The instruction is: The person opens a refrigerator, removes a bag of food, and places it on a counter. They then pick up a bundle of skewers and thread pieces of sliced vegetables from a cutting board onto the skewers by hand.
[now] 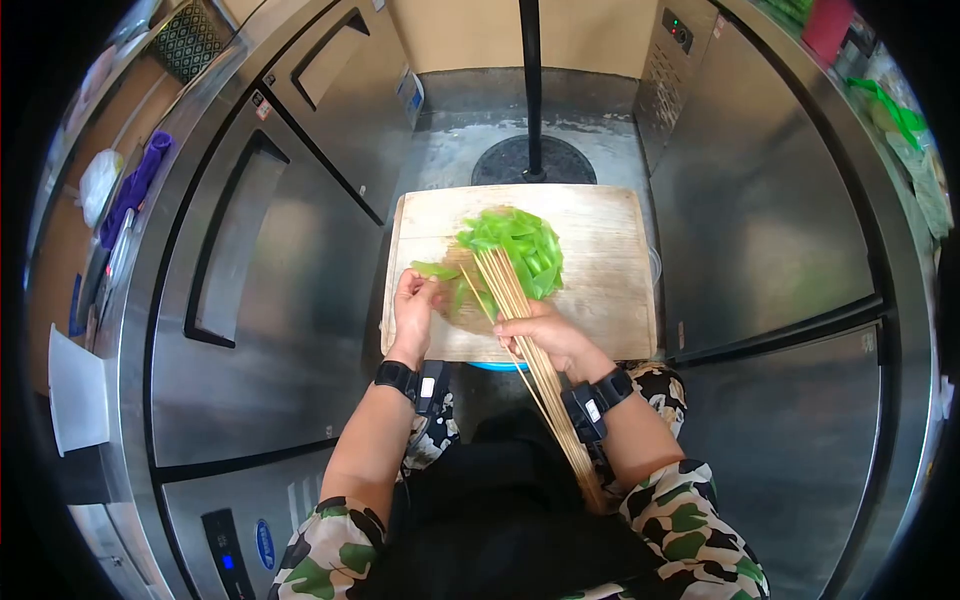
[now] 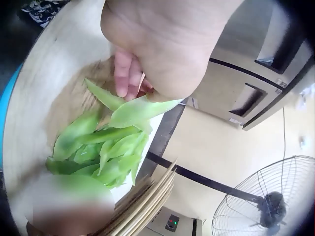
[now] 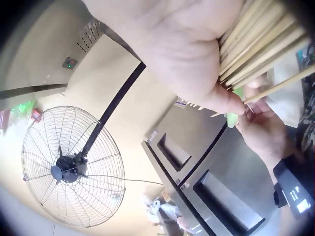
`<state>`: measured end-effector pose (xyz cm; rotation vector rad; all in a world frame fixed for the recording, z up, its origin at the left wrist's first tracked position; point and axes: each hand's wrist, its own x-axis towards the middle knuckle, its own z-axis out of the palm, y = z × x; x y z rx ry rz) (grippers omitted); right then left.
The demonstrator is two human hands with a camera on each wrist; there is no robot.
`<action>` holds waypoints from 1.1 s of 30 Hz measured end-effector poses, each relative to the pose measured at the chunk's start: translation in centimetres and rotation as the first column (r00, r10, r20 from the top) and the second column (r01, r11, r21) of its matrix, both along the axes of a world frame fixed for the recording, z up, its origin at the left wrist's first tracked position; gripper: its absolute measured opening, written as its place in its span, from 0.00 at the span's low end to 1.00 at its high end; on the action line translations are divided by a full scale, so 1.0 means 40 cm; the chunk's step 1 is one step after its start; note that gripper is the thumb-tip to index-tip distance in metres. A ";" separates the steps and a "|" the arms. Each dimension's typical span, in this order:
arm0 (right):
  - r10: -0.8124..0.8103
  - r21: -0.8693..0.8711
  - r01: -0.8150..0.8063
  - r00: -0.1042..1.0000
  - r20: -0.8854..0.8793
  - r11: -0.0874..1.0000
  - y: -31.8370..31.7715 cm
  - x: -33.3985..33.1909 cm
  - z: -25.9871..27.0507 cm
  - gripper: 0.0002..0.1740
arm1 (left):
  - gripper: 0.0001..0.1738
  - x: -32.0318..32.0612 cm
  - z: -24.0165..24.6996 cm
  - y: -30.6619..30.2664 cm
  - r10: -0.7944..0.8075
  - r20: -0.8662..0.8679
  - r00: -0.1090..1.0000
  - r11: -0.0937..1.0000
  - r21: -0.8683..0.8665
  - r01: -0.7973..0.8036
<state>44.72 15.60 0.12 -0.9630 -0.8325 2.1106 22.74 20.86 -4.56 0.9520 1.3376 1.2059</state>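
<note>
My left hand [image 1: 413,305] pinches a thin green vegetable slice [image 1: 434,270] over the left part of a wooden cutting board [image 1: 605,235]. In the left wrist view the held slices [image 2: 138,112] overlap just below the fingertips. A bundle of bamboo skewers [image 1: 548,380] is gripped in my right hand [image 1: 555,338], its tips toward the pile. One skewer [image 1: 480,297] stands apart from the bundle, at the right thumb and fingers. The pile of green slices [image 1: 525,240] lies mid-board, partly behind the skewers. In the right wrist view, both hands' fingertips come close together near that single skewer [image 3: 285,87].
Steel fridge cabinets stand on the left [image 1: 270,300] and right [image 1: 770,180]. Beyond the board is a black pole on a round base [image 1: 535,160], carrying a wire fan [image 3: 74,167]. A blue rim [image 1: 497,366] shows under the board's near edge.
</note>
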 end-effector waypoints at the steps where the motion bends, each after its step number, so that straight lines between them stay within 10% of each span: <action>1: 0.004 -0.001 -0.004 1.000 -0.009 1.000 0.001 -0.004 0.000 0.11 | 0.06 -0.007 0.001 -0.002 0.025 0.090 0.996 1.000 -0.012 -0.024; 12: -0.017 0.007 0.017 1.000 -0.003 1.000 -0.005 -0.017 -0.029 0.10 | 0.05 0.003 0.070 -0.032 0.017 0.533 0.846 0.997 -0.069 0.023; 24: 0.033 0.019 -0.033 0.999 0.032 0.999 0.004 -0.027 -0.045 0.09 | 0.16 0.016 0.050 -0.023 0.111 0.160 0.981 0.993 0.006 -0.114; 33: 0.056 0.010 -0.056 0.996 0.063 0.998 -0.007 -0.042 -0.032 0.11 | 0.08 -0.011 0.048 -0.016 0.017 0.252 0.968 0.994 -0.111 0.012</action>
